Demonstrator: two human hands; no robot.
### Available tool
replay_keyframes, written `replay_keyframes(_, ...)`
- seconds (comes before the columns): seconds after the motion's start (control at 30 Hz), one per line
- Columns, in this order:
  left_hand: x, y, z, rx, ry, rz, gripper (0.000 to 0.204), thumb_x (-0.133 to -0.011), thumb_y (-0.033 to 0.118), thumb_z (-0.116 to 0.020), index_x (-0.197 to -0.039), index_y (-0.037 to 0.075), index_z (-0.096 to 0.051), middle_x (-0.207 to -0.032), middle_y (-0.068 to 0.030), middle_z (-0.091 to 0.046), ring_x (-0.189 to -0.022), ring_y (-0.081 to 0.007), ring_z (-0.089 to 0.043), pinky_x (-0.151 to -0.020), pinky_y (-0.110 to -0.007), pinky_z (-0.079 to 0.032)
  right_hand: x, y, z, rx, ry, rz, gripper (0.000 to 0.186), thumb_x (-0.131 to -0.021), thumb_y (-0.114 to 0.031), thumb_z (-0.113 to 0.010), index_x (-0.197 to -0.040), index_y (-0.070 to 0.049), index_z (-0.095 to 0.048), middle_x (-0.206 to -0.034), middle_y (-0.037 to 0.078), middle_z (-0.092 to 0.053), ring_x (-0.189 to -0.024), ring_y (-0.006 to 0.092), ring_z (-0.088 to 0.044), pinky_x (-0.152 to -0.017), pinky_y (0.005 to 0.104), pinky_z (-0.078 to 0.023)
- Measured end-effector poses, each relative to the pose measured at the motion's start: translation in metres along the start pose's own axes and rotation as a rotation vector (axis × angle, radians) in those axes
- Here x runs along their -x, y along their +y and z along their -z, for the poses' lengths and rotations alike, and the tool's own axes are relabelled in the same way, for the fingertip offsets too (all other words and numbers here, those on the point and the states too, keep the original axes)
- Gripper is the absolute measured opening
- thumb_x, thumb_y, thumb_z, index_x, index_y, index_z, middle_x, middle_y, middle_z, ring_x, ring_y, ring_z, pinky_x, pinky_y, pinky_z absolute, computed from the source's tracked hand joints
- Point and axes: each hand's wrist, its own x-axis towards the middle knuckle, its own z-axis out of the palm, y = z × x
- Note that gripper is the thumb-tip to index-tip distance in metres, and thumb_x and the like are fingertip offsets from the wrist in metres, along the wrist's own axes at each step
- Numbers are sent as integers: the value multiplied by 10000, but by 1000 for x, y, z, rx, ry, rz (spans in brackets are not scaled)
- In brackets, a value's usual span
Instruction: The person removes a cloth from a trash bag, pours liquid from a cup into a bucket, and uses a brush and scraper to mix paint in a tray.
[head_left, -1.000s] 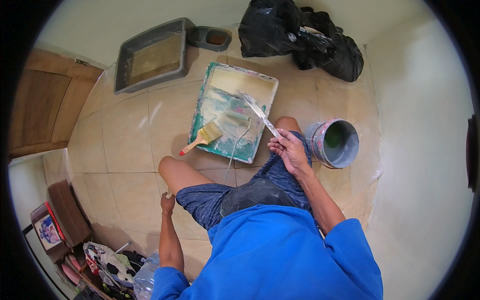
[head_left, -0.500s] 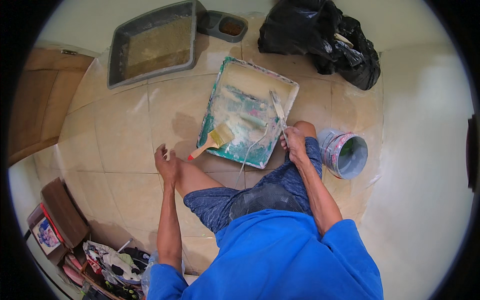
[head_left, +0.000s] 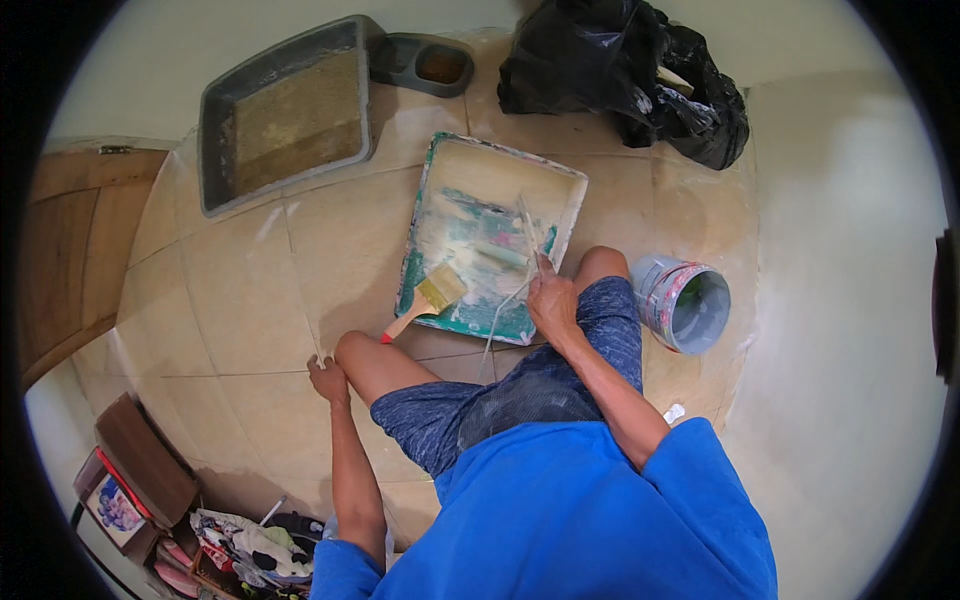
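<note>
My right hand point(head_left: 555, 300) is closed around the grip of a slim, pale-coated flat tool point(head_left: 527, 222), seen nearly edge-on; its exact kind is unclear. The tool is above a paint-smeared green tray point(head_left: 574, 195) with cream paint in its far end. A small paint roller point(head_left: 500, 255) with a wire handle lies in the tray. Across the tray's near-left rim rests a wide paintbrush point(head_left: 425, 302), its wooden handle tipped red. My left hand point(head_left: 328, 380) is beside my left knee, fingers loosely bent and apart, with nothing visible in it.
Right of my knee stands a paint bucket point(head_left: 652, 300). Along the far wall are a grey litter-like tray point(head_left: 207, 150), a twin feeding bowl point(head_left: 400, 62) and black plastic bags point(head_left: 570, 70). Piled cloth point(head_left: 245, 540) and a brown box point(head_left: 145, 455) lie at lower left; a wooden door point(head_left: 70, 240) is above.
My right hand and the tool have moved left, further over the tray. My left hand has lowered to beside the knee. The whole view has shifted slightly.
</note>
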Motion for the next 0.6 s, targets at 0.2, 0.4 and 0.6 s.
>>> replay_keyframes(0.2, 22, -81, -11, 52, -337, 101, 738, -700, 328, -640, -1239, -51, -307, -1100, -233, -519, -1024, -323, -511, -839, -373, -409, -10, 21, -12, 159, 91, -27, 344, -753, -106, -447, -1065, 18, -521, -652, 233, -572, -596, 386, -571, -575, 456, -462)
replay_keyframes(0.4, 19, -150, -45, -426, -310, -158, 985, -693, 413, -622, -1321, -53, -24, -1011, -284, -542, -945, -364, -549, -779, -410, -444, -8, 3, -32, 64, 102, 206, 350, -707, -73, -478, -1014, 90, -519, -637, 223, -569, -611, 365, -577, -569, 432, -466)
replay_keyframes(0.6, 34, -110, -37, -449, -360, -79, 1007, -679, 461, -620, -1324, -49, -37, -989, -263, -561, -892, -341, -578, -742, -402, -459, -10, 17, -18, 133, 50, 159, 349, -755, -98, -412, -1073, 16, -502, -675, 260, -575, -647, 400, -583, -590, 472, -462)
